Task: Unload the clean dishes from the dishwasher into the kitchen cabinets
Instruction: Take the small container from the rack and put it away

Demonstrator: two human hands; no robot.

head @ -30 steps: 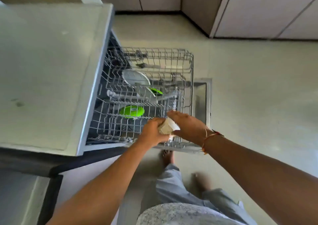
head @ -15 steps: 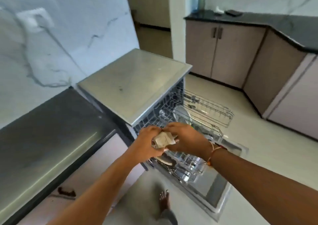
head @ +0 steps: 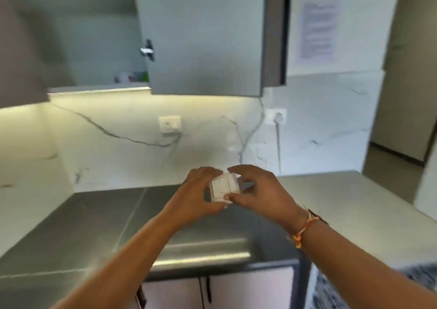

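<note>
The left grip point(head: 201, 196) and right grip point(head: 261, 190) each pinch one side of a small white squarish dish point(head: 223, 187) above the grey metal surface point(head: 94, 226). This probably steadies it for lifting into the open grey wall cabinet point(head: 94, 36) at eleven o'clock.

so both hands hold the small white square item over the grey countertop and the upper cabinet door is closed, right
No: the head view shows the grey upper cabinet door open, not closed. Left hand and right hand do hold the small white square item over the grey countertop.
</note>
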